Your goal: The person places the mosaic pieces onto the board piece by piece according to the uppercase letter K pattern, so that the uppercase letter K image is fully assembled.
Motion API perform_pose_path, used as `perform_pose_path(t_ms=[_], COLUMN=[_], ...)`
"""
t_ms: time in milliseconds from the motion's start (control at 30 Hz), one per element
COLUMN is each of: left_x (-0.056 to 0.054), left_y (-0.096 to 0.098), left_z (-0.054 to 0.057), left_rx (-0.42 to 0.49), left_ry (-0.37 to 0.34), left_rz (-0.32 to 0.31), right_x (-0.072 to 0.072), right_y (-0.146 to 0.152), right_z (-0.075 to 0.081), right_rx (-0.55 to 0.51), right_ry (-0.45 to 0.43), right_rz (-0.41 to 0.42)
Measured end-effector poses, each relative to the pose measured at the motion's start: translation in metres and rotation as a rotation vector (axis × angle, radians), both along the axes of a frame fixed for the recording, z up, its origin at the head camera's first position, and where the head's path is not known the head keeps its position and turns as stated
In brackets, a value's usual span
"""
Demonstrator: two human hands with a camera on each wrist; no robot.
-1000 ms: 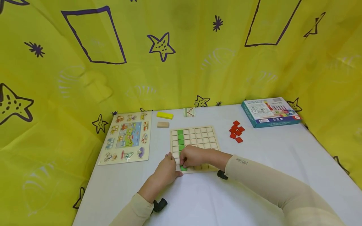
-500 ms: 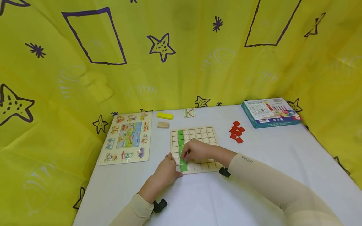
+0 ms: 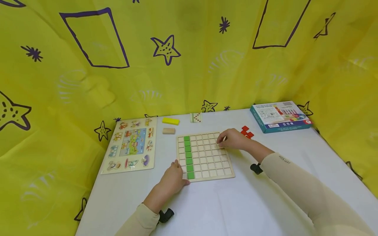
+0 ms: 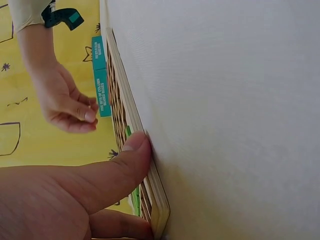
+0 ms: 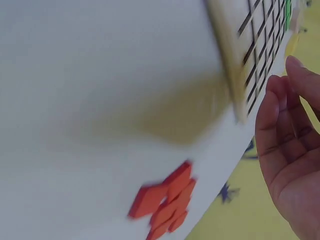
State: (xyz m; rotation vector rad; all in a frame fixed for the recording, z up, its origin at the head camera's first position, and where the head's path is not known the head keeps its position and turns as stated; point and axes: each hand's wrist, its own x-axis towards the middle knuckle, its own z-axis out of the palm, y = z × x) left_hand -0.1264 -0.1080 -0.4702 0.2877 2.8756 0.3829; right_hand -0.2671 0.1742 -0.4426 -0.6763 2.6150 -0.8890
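Note:
A wooden grid board lies on the white table, with green square tiles filling its second column from the left. My left hand holds the board's near left corner. In the left wrist view its thumb presses the front edge, and the other fingers reach the left side. Over the board's far right part is my right hand, its fingers loosely bent. Nothing shows between those fingers in the right wrist view. Just beyond it lie several red square tiles, partly hidden by the hand in the head view.
A picture peg puzzle lies on the left. Behind the board are a yellow block, a plain wooden block and a small patterned card. A teal-sided box sits back right, before a yellow curtain.
My right hand has left the green column and moved right and away from me, toward the red tiles. The whole green column shows now. My left hand stays at the board's corner.

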Motion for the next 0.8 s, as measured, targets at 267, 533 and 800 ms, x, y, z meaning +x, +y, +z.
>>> perform_pose_path(t_ms=[267, 533, 800], left_x=[0.001, 0.001, 0.0], left_y=[-0.002, -0.003, -0.001], left_z=[0.001, 0.0, 0.0], left_rx=[0.002, 0.01, 0.002], left_ry=[0.002, 0.008, 0.019], left_rz=[0.004, -0.002, -0.019], right_x=[-0.009, -0.01, -0.005], right_y=[0.053, 0.083, 0.096], right_z=[0.0, -0.003, -0.005], right_rx=[0.127, 0.178, 0.196], right_ry=[-0.008, -0.099, -0.136], right_rz=[-0.126, -0.158, -0.144])
